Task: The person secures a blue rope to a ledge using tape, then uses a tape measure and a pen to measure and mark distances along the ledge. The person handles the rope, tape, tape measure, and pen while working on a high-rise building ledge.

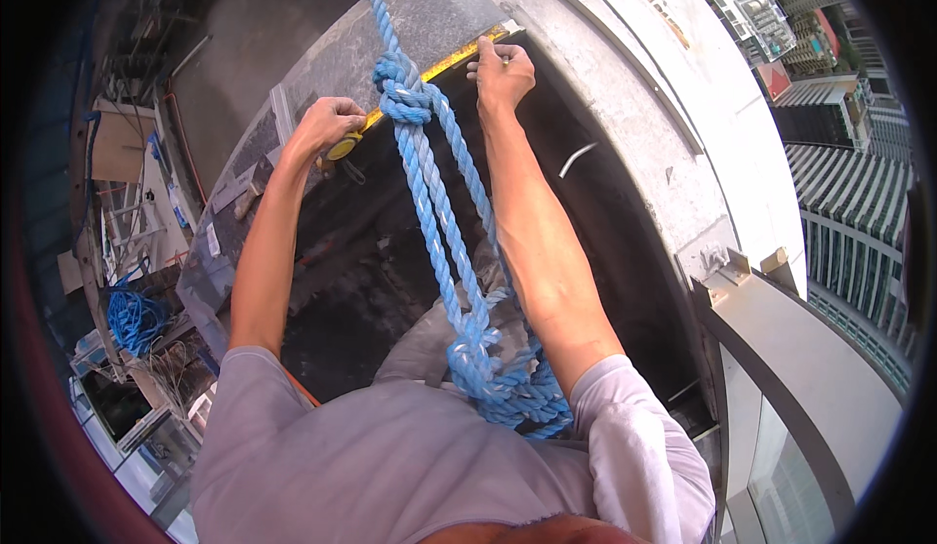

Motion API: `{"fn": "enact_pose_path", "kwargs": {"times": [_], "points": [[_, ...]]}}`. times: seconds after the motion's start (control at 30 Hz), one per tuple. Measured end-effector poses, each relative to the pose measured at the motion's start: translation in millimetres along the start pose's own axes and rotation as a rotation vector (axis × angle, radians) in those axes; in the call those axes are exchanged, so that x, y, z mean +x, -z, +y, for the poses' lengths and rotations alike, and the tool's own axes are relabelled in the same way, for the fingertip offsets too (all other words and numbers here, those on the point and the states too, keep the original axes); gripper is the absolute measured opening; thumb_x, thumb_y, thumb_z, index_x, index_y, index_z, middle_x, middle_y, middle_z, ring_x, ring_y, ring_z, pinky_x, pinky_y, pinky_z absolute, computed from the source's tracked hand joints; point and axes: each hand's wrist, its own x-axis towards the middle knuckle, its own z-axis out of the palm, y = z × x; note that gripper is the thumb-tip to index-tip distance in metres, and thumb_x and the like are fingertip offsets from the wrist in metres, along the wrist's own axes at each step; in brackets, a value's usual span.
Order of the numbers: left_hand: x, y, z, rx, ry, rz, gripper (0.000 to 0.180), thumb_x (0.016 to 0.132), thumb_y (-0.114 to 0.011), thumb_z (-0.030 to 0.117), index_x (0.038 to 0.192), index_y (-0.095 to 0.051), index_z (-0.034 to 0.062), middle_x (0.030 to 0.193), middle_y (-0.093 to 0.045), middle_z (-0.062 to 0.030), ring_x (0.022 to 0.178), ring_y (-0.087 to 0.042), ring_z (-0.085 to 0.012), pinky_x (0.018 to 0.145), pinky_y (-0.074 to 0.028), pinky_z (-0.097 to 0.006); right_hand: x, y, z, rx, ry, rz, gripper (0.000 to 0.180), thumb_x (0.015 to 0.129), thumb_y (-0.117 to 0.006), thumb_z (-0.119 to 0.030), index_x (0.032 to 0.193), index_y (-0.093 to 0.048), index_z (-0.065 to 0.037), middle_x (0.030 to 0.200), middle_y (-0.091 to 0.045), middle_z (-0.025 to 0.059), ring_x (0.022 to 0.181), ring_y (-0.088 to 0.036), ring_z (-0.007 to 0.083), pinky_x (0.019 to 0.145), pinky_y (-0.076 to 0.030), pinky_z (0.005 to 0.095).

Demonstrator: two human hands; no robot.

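Observation:
A yellow tape measure [344, 146] sits at my left hand [330, 122], whose fingers are closed round its case. Its yellow blade [451, 60] runs out to the right along the edge of a grey slab [429, 15]. Near the blade's far end is my right hand [506, 74], fingers pinched on a thin pencil-like stick; most of it is hidden. A thick blue rope [420, 168] hangs between my arms, knotted above the blade and again near my waist. It crosses in front of the tape.
Below my hands is a dark opening [605, 281] with a pale curved concrete rim [634, 115]. To the right, a metal frame [781, 388] stands above a deep drop to buildings [849, 202]. At left lie coiled blue rope [137, 320] and scattered boards.

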Motion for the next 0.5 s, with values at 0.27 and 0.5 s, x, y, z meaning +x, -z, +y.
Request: {"fn": "enact_pose_path", "kwargs": {"times": [0.27,0.5], "points": [[18.8,-10.9,12.4,-0.076,0.002,-0.006,0.024,0.093,-0.079,0.020,0.098,-0.082,-0.0026,0.088,-0.078,-0.0060,0.084,-0.072,-0.0143,0.079,-0.056,-0.031,7.8,3.8,-3.7,0.002,0.001,-0.006,0.030,0.098,-0.083,-0.018,0.101,-0.068,0.007,0.079,-0.073,0.0121,0.060,-0.074,0.0172,0.052,-0.061,0.0309],[49.7,-9.5,20.8,0.088,0.045,0.023,0.034,0.084,-0.082,0.034,0.099,-0.087,0.0039,0.093,-0.082,-0.0139,0.087,-0.075,-0.0219,0.082,-0.057,-0.039,8.3,1.3,0.6,-0.028,-0.016,-0.003,0.031,0.098,-0.084,-0.019,0.104,-0.067,0.007,0.082,-0.074,0.0136,0.062,-0.074,0.0173,0.053,-0.061,0.0305]]}}
